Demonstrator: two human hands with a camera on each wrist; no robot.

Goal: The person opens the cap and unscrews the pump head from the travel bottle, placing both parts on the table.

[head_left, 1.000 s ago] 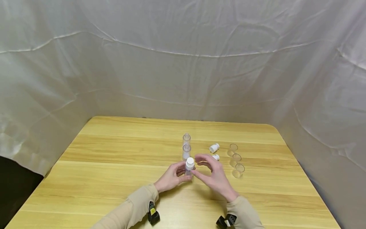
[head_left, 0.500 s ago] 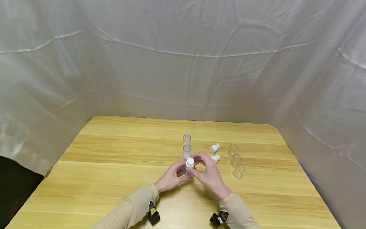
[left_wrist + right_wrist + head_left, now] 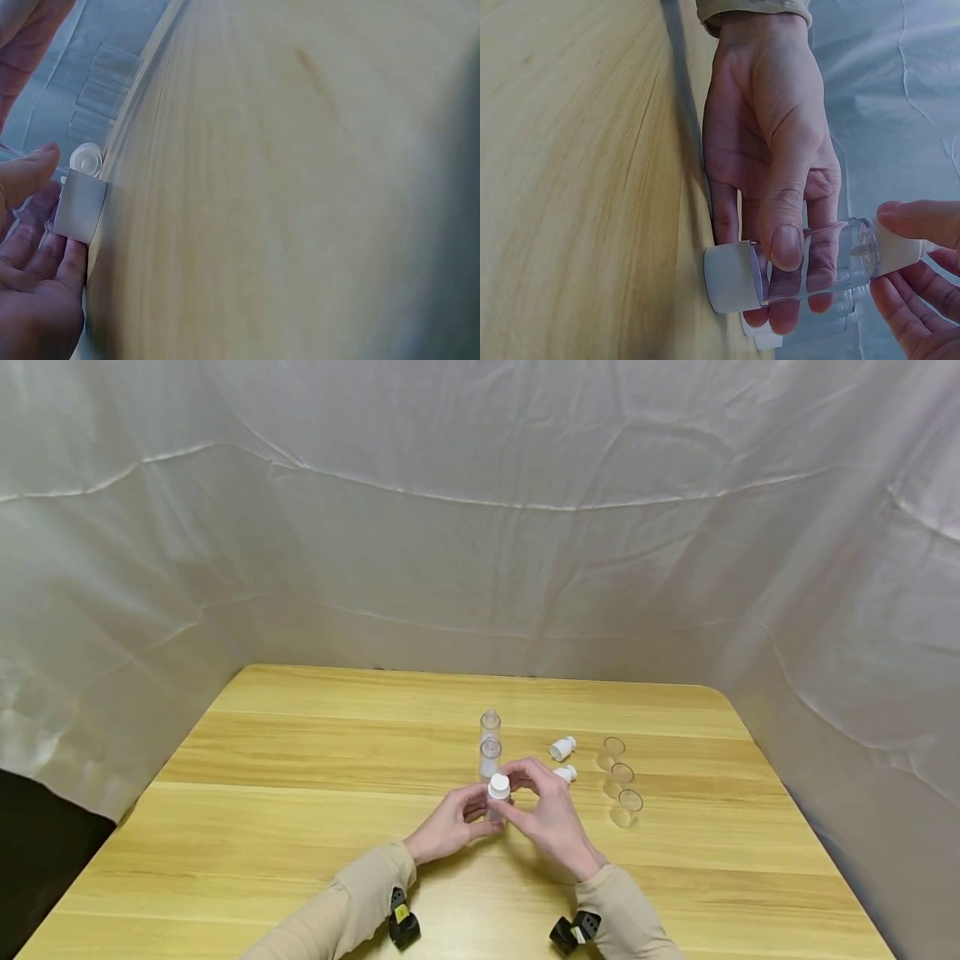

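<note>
A small clear pump bottle stands upright in front of the person, with a white base and a white pump head on top. My left hand grips its clear body from the left, thumb on the near side. From the right, thumb and fingers of my right hand pinch the pump head. In the left wrist view, the white base shows beyond the left hand's fingers, close over the wooden table. Just behind the held bottle are two more clear bottles without white heads, standing in line.
Two loose white pump heads lie on their sides right of the bottles. Farther right, three clear caps stand in a row. The wooden table is bounded behind and on the sides by a pale curtain.
Over the first half second my right hand shifted left, and its fingers closed around the pump head. Since then both hands look nearly still. The left hand has stayed on the bottle.
</note>
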